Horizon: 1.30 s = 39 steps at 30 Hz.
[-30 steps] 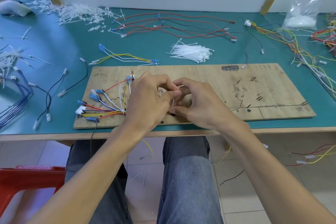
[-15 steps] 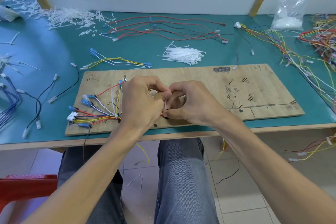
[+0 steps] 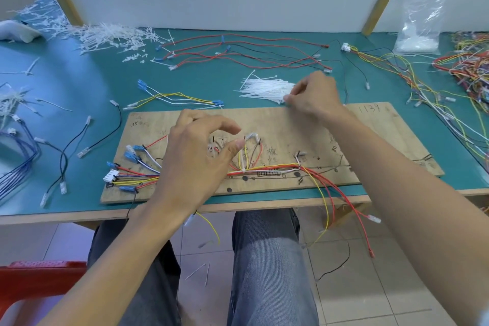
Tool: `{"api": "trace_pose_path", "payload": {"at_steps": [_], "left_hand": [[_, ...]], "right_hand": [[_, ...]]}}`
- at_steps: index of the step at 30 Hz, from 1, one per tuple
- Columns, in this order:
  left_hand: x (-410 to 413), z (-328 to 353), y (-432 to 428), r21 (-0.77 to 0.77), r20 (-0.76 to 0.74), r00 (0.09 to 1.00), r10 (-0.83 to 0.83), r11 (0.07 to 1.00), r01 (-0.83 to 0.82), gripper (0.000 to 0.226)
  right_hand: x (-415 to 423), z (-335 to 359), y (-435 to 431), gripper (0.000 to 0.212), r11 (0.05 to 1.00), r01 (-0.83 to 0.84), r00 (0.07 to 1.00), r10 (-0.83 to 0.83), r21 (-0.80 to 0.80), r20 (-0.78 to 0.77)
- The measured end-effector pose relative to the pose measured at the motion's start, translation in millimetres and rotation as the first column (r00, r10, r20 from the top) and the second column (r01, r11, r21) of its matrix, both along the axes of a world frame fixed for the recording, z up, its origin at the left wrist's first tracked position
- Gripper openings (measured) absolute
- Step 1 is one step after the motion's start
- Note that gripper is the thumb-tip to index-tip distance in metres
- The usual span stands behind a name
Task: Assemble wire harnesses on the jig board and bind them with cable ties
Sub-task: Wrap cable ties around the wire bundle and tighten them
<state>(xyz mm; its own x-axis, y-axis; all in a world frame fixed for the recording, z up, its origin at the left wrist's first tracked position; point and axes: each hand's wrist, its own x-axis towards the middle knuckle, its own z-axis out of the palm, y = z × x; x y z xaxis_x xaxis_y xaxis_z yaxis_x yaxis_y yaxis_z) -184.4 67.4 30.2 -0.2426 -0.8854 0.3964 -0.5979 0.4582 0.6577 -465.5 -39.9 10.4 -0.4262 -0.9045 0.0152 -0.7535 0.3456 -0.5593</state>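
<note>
Harness (image 3: 264,168) middle under left hand (image 3: 191,163)

Faded blue-grey denim jeans (image 3: 264,259) are worn on both legs. The left hand (image 3: 190,161) and right hand (image 3: 315,98) are uncovered, as are both forearms.

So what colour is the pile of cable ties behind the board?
The pile is white; head view.

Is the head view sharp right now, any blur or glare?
Head view: right hand motion-blurred at the pile of white plastic cable ties; wooden jig board sharp; lighting even, no glare; teal table edge bowed by wide lens.
</note>
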Motion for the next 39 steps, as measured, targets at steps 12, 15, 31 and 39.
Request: {"api": "trace_pose_path", "payload": {"at_steps": [12, 15, 31, 39], "left_hand": [[9.2, -13.2, 9.5, -0.024, -0.019, 1.000, -0.021, 1.000, 0.020, 0.010], [8.4, -14.0, 10.4, -0.040, -0.024, 0.999, -0.027, 0.999, 0.026, 0.013], [-15.0, 4.3, 10.8, -0.182, -0.068, 0.997, -0.025, 0.983, 0.012, 0.014], [-45.4, 34.8, -12.1, -0.113, 0.081, 0.989, -0.124, 0.985, 0.132, 0.024]], "right_hand": [[-6.6, -2.8, -16.0, 0.016, 0.981, -0.167, 0.975, 0.179, 0.100, -0.131], [-10.1, 1.4, -12.6, 0.016, 0.978, -0.193, 0.973, 0.201, 0.082, -0.109], [-34.5, 77.2, 38.7, 0.010, 0.902, -0.433, 0.855, 0.407, -0.009, -0.322], [2.4, 116.3, 104.8, 0.007, 0.743, -0.665, 0.731, 0.627, -0.076, -0.268]]}}
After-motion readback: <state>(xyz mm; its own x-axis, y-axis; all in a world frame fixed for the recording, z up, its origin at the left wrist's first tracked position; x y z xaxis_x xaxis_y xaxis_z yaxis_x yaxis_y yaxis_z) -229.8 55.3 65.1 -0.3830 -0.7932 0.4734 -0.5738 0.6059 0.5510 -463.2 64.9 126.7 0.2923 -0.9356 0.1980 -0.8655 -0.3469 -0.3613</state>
